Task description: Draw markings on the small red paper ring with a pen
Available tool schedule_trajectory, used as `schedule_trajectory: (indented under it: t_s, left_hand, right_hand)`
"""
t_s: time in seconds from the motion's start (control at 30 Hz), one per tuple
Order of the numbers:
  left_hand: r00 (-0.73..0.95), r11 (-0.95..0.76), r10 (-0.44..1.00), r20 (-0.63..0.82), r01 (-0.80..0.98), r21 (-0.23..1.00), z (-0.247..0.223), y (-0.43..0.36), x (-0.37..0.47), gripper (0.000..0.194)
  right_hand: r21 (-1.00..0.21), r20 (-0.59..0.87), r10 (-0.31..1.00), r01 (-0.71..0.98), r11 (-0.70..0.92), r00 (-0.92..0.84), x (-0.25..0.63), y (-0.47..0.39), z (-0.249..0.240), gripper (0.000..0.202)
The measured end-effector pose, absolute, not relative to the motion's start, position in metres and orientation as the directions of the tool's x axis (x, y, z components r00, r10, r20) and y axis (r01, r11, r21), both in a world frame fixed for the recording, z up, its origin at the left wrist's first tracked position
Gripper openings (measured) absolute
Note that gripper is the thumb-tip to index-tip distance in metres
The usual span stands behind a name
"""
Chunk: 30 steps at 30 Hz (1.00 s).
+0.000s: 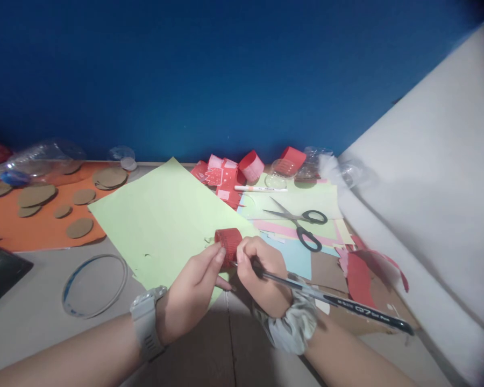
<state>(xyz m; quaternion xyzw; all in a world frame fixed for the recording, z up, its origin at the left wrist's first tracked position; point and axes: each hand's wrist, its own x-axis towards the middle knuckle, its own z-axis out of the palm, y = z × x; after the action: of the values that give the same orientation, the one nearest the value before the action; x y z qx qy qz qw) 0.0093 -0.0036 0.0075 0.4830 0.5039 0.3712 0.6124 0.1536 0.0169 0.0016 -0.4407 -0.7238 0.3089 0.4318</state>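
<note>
The left hand (193, 293) has its grip closed on a small red paper ring (228, 244). The thumb and fingers pinch the ring from the left side. A white watch (147, 322) sits on that wrist.

The right hand (262, 279) is touching the ring on its right side. Its grip is closed around a dark pen (334, 302). The pen lies back over the wrist and sticks out far to the right. The tip of the pen is hidden by the fingers, so I cannot tell if it touches the ring. A gray scrunchie (296, 322) is on the right wrist.

The ring is held just above the near corner of a big light green paper (161, 220), which lies on the table (36, 317).

Past the right hand, a bit farther away, lie black scissors (302, 223) on some colored papers. Behind them is a white marker (260, 188) and a pile of red paper pieces (226, 180). To the right of the right hand are more red scraps (361, 274).

Far to the left of the left hand are brown cardboard circles (36, 196) on an orange sheet (24, 228). Nearer, to the left, lies a clear plastic ring (94, 285).
</note>
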Motion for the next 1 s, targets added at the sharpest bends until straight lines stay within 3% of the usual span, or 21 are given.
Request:
schedule_trajectory:
  t_s: [0.53, 0.8, 1.0]
  left_hand:
    - [0.190, 0.278, 0.943, -0.274, 0.005, 0.960, 0.0094, -0.0028, 0.0097, 0.027]
    - [0.184, 0.296, 0.938, -0.295, 0.021, 0.955, 0.0136, -0.0036, 0.0096, 0.029]
    - [0.190, 0.274, 0.946, -0.264, -0.030, 0.961, 0.0100, -0.0039, 0.0096, 0.029]
  right_hand:
    - [-0.803, 0.357, 0.882, 0.381, 0.459, -0.308, 0.1560, 0.0170, -0.0007, 0.028]
    - [-0.814, 0.347, 0.904, 0.399, 0.422, -0.248, 0.1545, 0.0156, 0.0004, 0.026]
    - [-0.791, 0.385, 0.868, 0.371, 0.486, -0.315, 0.1561, 0.0164, -0.0025, 0.028]
